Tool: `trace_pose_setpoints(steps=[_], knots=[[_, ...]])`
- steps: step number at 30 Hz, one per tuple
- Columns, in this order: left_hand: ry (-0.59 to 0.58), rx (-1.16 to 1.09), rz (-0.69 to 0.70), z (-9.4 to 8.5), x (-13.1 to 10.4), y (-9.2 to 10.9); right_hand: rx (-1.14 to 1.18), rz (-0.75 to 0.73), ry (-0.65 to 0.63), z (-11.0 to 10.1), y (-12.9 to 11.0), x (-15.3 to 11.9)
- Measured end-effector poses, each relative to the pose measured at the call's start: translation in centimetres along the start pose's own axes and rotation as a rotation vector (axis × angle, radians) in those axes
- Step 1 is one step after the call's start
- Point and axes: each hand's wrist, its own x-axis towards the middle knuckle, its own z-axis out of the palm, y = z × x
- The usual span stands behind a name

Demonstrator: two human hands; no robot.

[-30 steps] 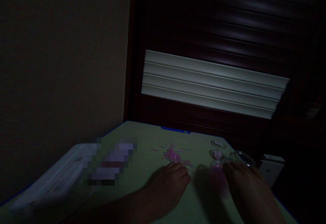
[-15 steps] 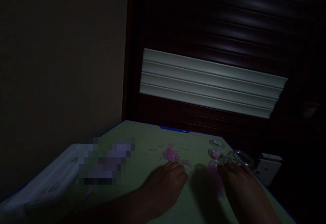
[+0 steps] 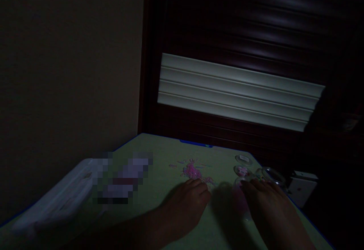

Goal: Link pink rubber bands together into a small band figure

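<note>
Where R hand overlaps, ctnr hidden.

You're in a dim room here, and it looks like a home: plain wall on your left, dark, glossy slatted panelling straight ahead, a pale slatted band across it, blue-edged tabletop before you.

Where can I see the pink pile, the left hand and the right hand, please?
Pink pile (image 3: 192, 171), head view: middle of the heap.
Left hand (image 3: 192, 197), head view: back of the hand.
Right hand (image 3: 263, 197), head view: back of the hand.
</note>
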Motion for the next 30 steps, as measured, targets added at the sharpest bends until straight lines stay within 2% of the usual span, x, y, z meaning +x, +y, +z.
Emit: trace_pose_setpoints(steps=[8, 13, 17, 24, 30], knots=[[-0.011, -0.016, -0.035, 0.5, -0.1, -0.2, 0.137, -0.086, 0.12, -0.9, -1.6, 0.7], [-0.013, 0.055, -0.082, 0.5, -0.2, 0.0, 0.164, -0.112, 0.171, -0.6, -1.9, 0.7], [-0.012, 0.139, -0.055, 1.0, -0.5, -0.1, 0.179, -0.125, 0.219, -0.3, -1.8, 0.6], [-0.045, 0.135, -0.061, 2.6, -1.2, -0.6, 0.196, -0.117, 0.185, -0.4, -2.0, 0.8], [-0.115, 0.125, -0.065, 1.8, -1.2, -0.2, 0.211, -0.088, 0.202, 0.3, -1.9, 0.5]])
